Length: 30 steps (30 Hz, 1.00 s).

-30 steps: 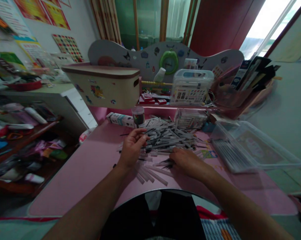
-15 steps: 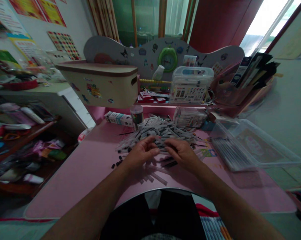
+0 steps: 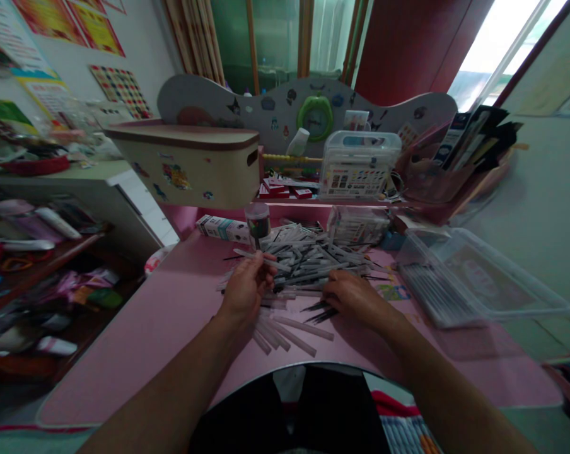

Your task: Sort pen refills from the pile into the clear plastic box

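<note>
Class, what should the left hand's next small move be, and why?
Probably lower the held tube beside the loose tubes: the left hand pinches it near the pile, and similar tubes lie grouped by the desk's front edge.

Tubes (image 3: 294, 338): thin translucent plastic by appearance, smooth, frosted rather than glossy. Counter (image 3: 124, 359): smooth pink surface, low sheen (hand shadows fall softly on it). Open box (image 3: 531, 311): clear plastic, glossy at the rim. Carry case (image 3: 360, 180): clear, shiny plastic. Storage bin (image 3: 219, 173): opaque cream plastic, smooth, near matt. Carton (image 3: 224, 228): printed paperboard. Curtain (image 3: 195, 44): folded, patterned cloth, dull finish.
</note>
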### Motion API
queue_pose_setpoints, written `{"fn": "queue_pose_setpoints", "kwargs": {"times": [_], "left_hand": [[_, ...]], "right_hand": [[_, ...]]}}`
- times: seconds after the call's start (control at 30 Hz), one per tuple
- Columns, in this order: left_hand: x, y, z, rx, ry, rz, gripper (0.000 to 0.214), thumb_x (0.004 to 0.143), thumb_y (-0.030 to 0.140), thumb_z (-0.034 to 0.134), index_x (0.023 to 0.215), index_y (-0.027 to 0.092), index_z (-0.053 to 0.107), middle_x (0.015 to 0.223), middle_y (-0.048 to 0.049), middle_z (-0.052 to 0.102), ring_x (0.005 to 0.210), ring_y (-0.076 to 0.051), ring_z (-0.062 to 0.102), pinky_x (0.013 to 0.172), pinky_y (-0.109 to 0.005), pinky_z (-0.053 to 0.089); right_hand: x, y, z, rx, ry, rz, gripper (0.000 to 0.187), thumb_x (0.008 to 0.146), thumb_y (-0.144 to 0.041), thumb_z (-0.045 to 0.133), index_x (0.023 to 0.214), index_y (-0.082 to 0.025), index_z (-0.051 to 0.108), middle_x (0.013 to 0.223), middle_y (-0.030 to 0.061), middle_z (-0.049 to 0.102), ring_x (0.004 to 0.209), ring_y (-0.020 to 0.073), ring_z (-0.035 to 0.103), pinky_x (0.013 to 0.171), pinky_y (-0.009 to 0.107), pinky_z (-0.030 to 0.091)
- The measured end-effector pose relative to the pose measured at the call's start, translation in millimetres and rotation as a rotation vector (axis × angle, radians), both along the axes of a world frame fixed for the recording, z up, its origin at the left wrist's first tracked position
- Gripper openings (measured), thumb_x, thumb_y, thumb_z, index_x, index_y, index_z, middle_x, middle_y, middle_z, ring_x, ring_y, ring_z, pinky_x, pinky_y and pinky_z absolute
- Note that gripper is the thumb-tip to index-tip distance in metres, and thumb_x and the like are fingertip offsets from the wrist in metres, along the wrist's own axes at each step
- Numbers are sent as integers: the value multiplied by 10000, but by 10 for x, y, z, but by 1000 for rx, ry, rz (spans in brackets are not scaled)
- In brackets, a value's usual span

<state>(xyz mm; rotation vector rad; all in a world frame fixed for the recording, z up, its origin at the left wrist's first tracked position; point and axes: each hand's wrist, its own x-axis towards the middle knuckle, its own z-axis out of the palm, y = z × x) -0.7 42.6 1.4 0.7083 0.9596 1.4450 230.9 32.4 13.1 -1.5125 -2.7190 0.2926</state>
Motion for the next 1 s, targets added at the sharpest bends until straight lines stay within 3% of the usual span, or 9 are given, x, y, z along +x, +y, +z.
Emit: {"fn": "queue_pose_setpoints", "kwargs": {"times": [0.17, 0.33, 0.63, 0.83, 1.0], "left_hand": [[-2, -4, -38, -16, -6, 6, 375, 711, 470, 758, 819, 123, 665, 603, 4, 623, 499, -80, 515, 461, -182, 441], [14, 3, -39, -35, 17, -43, 312, 672, 348, 794, 845, 130, 653, 633, 21, 623, 501, -70, 516, 458, -175, 442], [21, 1, -36, -39, 16, -66, 323, 643, 295, 811, 870, 135, 647, 651, 23, 631, 514, -66, 526, 459, -163, 444], [38, -13, -37, -55, -2, -104, 355, 651, 355, 830, 867, 125, 667, 660, 20, 624, 514, -60, 524, 459, -157, 444], [64, -66, -3, -115, -69, -202, 323, 700, 366, 814, 858, 120, 677, 653, 1, 634, 514, -69, 537, 453, -158, 458]], "right_hand": [[-71, -18, 40, -66, -41, -33, 218, 881, -146, 530, 892, -166, 747, 968, 91, 640, 924, 199, 598, 729, 261, 401], [-72, -13, -3, -64, 43, -35, 235, 833, -105, 545, 943, -177, 739, 992, 95, 650, 932, 205, 607, 772, 271, 410], [-82, 23, -42, -49, 118, -8, 184, 797, -75, 530, 843, -155, 689, 926, 90, 617, 881, 200, 574, 774, 284, 410], [-46, 47, 14, 56, 555, 106, 139, 719, -49, 529, 783, -166, 568, 874, 42, 561, 848, 158, 533, 786, 269, 419], [-84, 12, -5, -78, 852, -31, 70, 786, -140, 502, 821, -183, 546, 697, -23, 541, 631, 104, 492, 599, 210, 391]]}}
